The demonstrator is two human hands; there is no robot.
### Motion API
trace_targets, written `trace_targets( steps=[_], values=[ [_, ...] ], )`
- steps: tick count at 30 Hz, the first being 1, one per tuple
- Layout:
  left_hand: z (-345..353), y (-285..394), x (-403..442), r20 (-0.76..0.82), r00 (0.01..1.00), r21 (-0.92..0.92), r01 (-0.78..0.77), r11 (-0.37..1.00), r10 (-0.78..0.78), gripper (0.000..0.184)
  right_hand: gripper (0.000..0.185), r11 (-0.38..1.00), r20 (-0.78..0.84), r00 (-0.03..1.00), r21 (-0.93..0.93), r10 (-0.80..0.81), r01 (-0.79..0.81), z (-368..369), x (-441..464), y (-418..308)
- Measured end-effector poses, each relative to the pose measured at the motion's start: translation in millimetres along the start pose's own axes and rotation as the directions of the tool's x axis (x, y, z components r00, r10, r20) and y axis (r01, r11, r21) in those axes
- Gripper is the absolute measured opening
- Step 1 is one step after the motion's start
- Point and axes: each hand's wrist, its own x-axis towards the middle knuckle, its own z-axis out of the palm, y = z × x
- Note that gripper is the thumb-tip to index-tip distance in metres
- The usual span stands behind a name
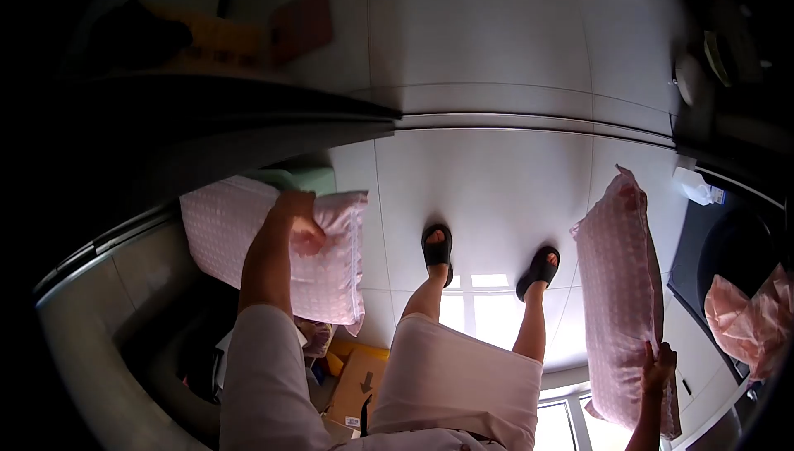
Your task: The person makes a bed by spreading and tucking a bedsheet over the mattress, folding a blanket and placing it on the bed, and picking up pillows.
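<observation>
My left hand (303, 218) is closed on the upper part of a pink patterned pillow (327, 281), which hangs at the left with its zipped edge facing right. Part of this pillow lies behind my forearm. On the right, a second pink patterned pillow (616, 285) stands nearly upright. The fingers of my right hand (659, 366) are pressed round its edge near the lower end. Both pillows are held apart, one on each side of my body.
A green object (302, 179) is behind the left pillow. A cardboard box (357, 385) stands below it. Sliding-door tracks (496, 122) cross the pale tiled floor (488, 178). At the right are a white bottle (699, 186) and crumpled pink plastic (748, 319).
</observation>
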Motion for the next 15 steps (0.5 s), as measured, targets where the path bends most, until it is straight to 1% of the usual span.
trace_targets(
  steps=[2,3,4,6,8,10,12,14,15],
  values=[
    [-7,2,-10,0.243,0.969,-0.121,0.074,0.990,-0.043,0.078,0.029,0.998,0.036,0.997,0.006,0.063,-0.063,-6,1,-5],
    [-4,2,-17,0.207,0.976,-0.100,0.095,0.990,-0.073,0.072,0.031,0.999,-0.035,0.998,-0.003,0.052,-0.052,-6,1,-10],
    [-2,3,-31,0.174,0.980,-0.086,0.116,0.990,-0.100,0.065,0.031,0.998,-0.038,0.997,-0.004,0.068,-0.068,-11,1,-9],
    [11,-7,-65,-0.044,0.999,-0.241,0.010,0.970,-0.022,0.058,0.034,0.989,0.008,0.989,-0.003,0.146,-0.146,-16,-3,-6],
    [18,-9,-105,0.041,0.991,-0.232,0.130,0.964,-0.124,0.056,0.035,0.987,-0.051,0.986,0.005,0.158,-0.158,-28,-3,-7],
    [6,11,-167,0.122,0.954,-0.246,0.296,0.923,-0.273,0.058,0.034,0.986,-0.037,0.990,0.097,0.138,-0.134,-32,-9,-2],
    [28,15,-209,0.045,0.956,-0.279,0.290,0.916,-0.289,0.065,0.033,0.978,-0.097,0.979,0.129,0.179,-0.166,-35,-12,-5],
    [38,21,-242,-0.113,0.934,-0.267,0.299,0.916,-0.338,0.066,0.032,0.966,-0.154,0.978,0.237,0.140,-0.101,-49,-10,-10],
    [41,20,-252,-0.147,0.916,-0.342,0.307,0.888,-0.374,0.073,0.031,0.963,-0.155,0.976,0.245,0.150,-0.109,-55,-9,-12]
  ],
)
